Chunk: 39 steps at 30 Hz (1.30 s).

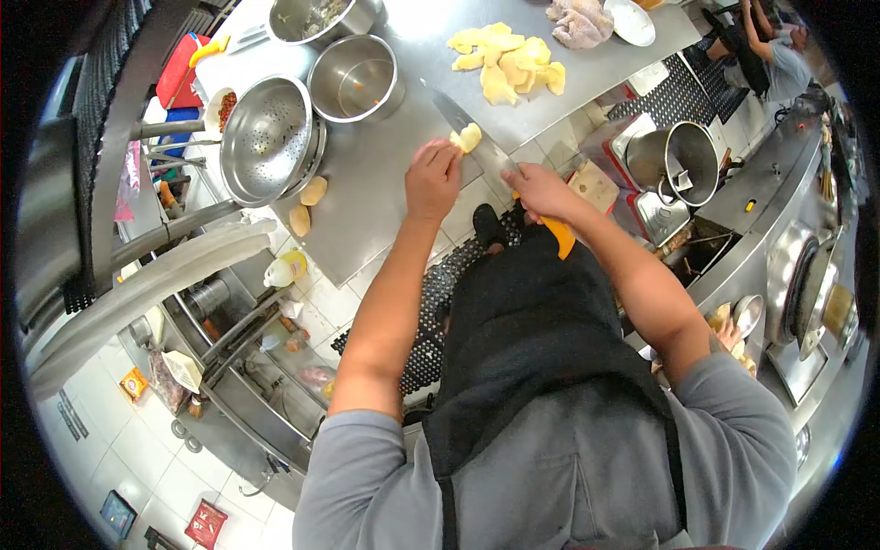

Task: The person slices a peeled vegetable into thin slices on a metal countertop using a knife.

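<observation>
Kitchen: white floor tiles (110,449) and a dark, perforated mat (440,298) under the person, who wears a black apron (527,312) over a grey shirt.
Table: bare steel (367,188) in front of the body, carrying the food and vessels.
Right hand: (547,192) fingers wrapped fully round the handle of a knife (454,112), with the orange butt end showing below the fist.
Blade: slants over the table, away from the body and leftward, passing right by the pale yellow piece (467,138).
Left hand: (434,179) fingers bent and bunched, tips on that piece, holding it (how hard they press, I cannot tell).
Piece: at the left fingertips, against the blade, near the table's edge.
Slices: a loose yellow heap (509,62) beyond the knife, well apart from both hands.
Chicken: (581,22) pale and raw-looking, past the slices, just beside a white plate (630,24).
Colander: (266,137) left of the left hand, two yellow lumps (313,191) near its rim.
Pot: (385,69) next to the colander, orange bits inside; a bowl (364,20) stands just behind.
Co-worker: a person (786,71) at the upper right, well away.
</observation>
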Each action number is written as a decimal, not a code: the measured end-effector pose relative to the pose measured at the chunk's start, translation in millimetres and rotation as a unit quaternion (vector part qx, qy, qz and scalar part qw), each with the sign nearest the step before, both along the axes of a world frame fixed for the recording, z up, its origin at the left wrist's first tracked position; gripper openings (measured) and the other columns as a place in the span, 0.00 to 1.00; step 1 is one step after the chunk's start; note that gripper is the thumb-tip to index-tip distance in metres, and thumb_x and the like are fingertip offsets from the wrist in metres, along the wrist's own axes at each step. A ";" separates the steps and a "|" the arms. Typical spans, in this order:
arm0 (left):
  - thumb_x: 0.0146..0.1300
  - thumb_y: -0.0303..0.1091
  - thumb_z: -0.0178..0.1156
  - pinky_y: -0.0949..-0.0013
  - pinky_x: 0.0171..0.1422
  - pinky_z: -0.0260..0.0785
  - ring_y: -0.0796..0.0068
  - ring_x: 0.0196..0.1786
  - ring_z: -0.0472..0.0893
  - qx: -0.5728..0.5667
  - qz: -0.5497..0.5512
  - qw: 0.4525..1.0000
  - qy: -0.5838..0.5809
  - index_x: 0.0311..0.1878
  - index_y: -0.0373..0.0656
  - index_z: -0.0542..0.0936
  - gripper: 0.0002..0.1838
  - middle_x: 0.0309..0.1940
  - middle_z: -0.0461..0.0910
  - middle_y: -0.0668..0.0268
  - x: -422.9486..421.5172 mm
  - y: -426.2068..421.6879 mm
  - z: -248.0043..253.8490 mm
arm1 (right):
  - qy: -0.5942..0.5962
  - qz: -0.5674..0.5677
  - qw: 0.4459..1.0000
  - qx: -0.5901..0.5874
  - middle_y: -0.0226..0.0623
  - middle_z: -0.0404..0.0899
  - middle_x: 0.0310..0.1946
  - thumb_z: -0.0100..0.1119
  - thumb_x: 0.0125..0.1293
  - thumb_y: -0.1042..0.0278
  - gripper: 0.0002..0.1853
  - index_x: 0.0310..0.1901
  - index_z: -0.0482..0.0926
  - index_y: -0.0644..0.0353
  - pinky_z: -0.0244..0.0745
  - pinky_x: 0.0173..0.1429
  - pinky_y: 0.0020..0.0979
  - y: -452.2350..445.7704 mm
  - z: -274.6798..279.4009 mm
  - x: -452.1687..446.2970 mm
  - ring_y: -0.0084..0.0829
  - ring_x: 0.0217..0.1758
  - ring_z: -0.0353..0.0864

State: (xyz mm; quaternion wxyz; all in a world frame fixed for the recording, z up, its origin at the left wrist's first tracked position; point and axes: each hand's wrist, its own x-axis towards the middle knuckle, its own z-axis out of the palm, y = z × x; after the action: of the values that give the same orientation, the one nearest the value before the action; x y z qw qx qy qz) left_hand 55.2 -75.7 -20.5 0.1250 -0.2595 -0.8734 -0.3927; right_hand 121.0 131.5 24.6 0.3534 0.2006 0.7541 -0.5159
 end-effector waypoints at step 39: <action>0.64 0.29 0.67 0.55 0.58 0.77 0.53 0.51 0.84 -0.036 -0.019 0.999 0.000 0.39 0.40 0.84 0.04 0.41 0.86 0.59 -2.0 5.8 -2.3 | 0.030 -0.029 0.998 -0.049 0.44 0.77 0.23 0.50 0.78 0.48 0.27 0.43 0.76 0.72 0.74 0.21 0.39 2.7 -13.2 -9.3 0.37 0.15 0.78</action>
State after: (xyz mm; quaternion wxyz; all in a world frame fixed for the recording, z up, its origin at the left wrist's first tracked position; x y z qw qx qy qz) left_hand 53.2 -69.8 -22.8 0.1082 -0.2803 -0.8818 -0.3635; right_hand 111.7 134.2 11.5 0.3252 0.1891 0.7319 -0.5682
